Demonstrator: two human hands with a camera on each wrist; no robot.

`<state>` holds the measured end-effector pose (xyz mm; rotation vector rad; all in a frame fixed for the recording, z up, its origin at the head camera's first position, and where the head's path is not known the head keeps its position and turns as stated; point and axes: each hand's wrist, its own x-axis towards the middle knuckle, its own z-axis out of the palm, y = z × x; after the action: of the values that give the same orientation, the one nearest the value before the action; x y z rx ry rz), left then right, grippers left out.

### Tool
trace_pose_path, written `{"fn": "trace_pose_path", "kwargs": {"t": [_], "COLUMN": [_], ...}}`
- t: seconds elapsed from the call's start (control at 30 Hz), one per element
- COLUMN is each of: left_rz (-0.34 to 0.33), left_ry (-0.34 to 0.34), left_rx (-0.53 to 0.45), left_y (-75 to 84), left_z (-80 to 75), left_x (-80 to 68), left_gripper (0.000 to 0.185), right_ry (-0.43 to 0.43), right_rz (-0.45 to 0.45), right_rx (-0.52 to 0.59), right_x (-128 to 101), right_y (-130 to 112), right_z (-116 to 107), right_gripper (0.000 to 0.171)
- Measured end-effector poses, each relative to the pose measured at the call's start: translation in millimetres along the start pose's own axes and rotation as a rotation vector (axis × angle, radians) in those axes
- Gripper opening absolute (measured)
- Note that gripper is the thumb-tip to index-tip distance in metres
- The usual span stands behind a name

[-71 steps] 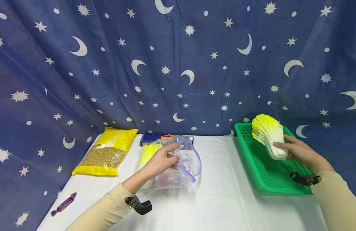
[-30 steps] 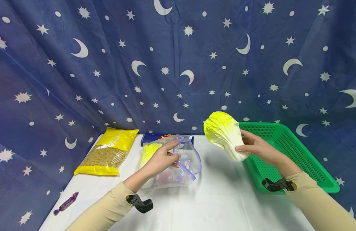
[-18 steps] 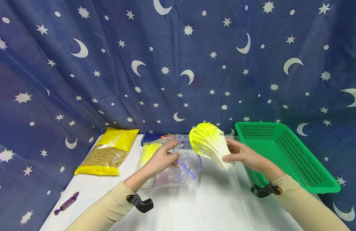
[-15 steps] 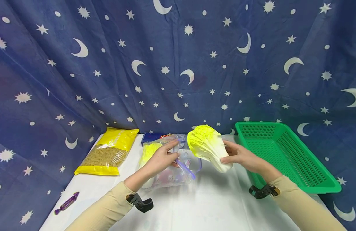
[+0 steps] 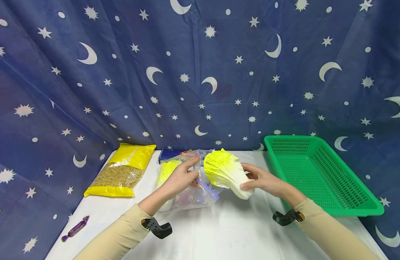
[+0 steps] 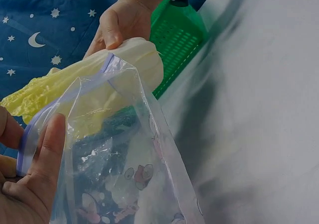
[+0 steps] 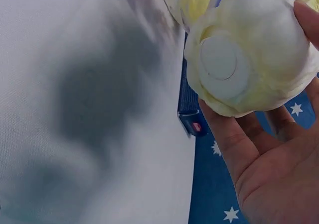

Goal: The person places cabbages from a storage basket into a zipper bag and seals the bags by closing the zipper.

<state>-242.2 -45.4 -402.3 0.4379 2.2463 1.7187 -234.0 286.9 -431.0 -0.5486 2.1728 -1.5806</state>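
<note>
The cabbage (image 5: 225,172) has come over from the green basket (image 5: 320,173) at the table's right edge to the bag's mouth, near the table's back edge. The left hand (image 5: 180,178) pinches the zip bag (image 5: 193,187) open by its rim. The right hand (image 5: 263,179) wraps round the cabbage's white end. The soft rim could fold shut and block the leaves, or the bag could slide. What else is inside the bag is too blurry to tell.

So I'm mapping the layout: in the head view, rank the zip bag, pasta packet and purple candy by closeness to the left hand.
1. Zip bag: pinched at its rim by the left hand.
2. Pasta packet: to its left, on the table.
3. Purple candy: far left, near the table's front edge.
</note>
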Motion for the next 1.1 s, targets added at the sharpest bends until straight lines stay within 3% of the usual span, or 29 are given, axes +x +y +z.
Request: {"fn": "trace_pose_path", "kwargs": {"t": [0.27,0.8,0.93,1.1], "left_rz": [-0.012,0.005,0.01,0.032], "left_ry": [-0.001,-0.018,-0.032,-0.038], "left_rx": [0.005,0.012,0.003,0.021], "left_y": [0.6,-0.1,0.8,1.9], "left_z": [1.0,2.8,4.6,7.4], "left_x": [0.4,1.6,2.1,3.0], "left_gripper": [0.067,0.065,0.066,0.067], "right_ry": [-0.038,0.056,0.073,0.089], "right_rz": [0.021,0.065,0.047,0.045], "right_rx": [-0.06,-0.289,-0.365,-0.547], "right_x": [6,15,15,14], "right_y": [1,4,1,-5], "right_z": [4,1,5,10], "right_gripper": [0.073,0.074,0.075,0.076]}}
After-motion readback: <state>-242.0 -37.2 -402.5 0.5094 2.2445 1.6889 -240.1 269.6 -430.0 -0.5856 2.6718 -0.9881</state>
